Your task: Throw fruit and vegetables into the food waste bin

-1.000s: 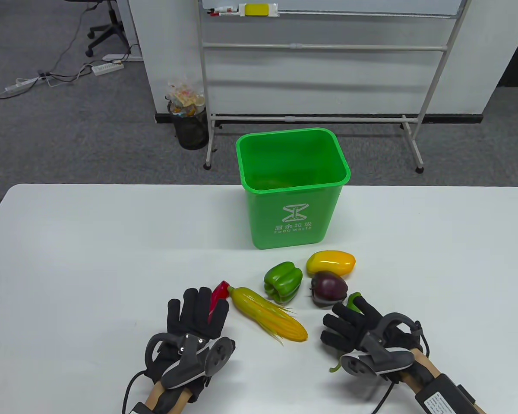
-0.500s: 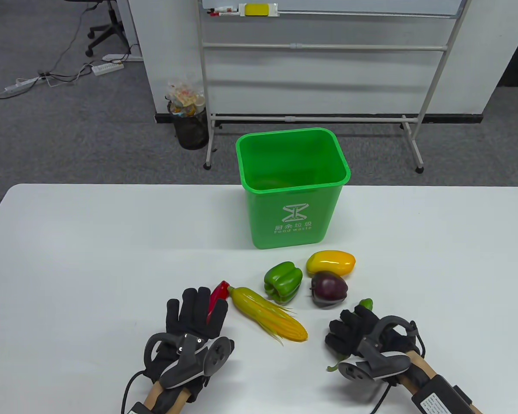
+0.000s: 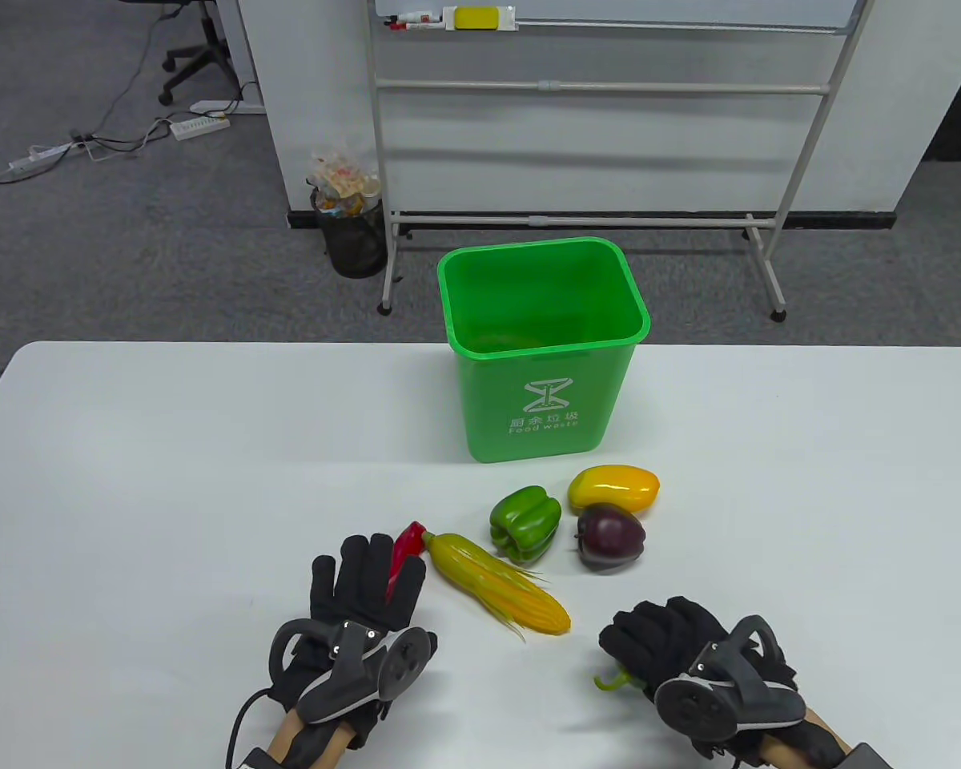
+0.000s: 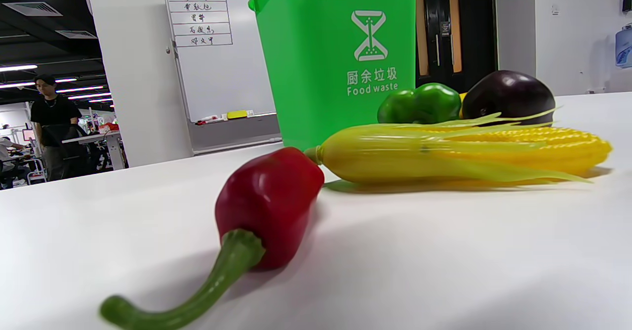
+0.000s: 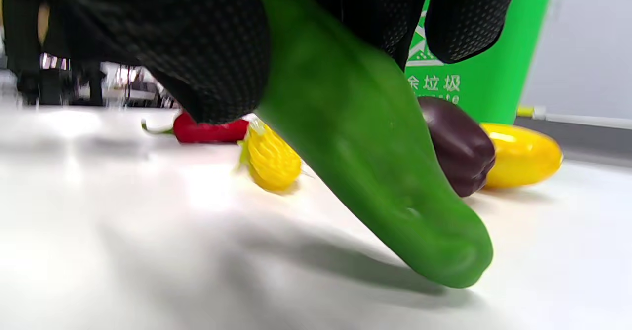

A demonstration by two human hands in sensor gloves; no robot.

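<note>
The green food waste bin [image 3: 540,344] stands at the table's far middle; it also shows in the left wrist view [image 4: 340,58]. In front of it lie a green bell pepper [image 3: 524,522], a yellow mango [image 3: 613,489], a dark purple fruit [image 3: 609,538], a corn cob [image 3: 496,581] and a red chili [image 3: 404,546]. My right hand [image 3: 661,641] grips a long green pepper [image 5: 375,172], its tip just above the table; only its stem [image 3: 613,682] shows in the table view. My left hand [image 3: 364,589] lies flat and open over the red chili [image 4: 269,204].
The table's [image 3: 128,481] far edge runs just behind the bin. Beyond it on the floor stand a whiteboard frame [image 3: 593,216] and a black mesh waste basket [image 3: 354,228].
My right hand has curled around the long green pepper and drawn back toward the table's near edge, lifting it. The left hand has not moved.
</note>
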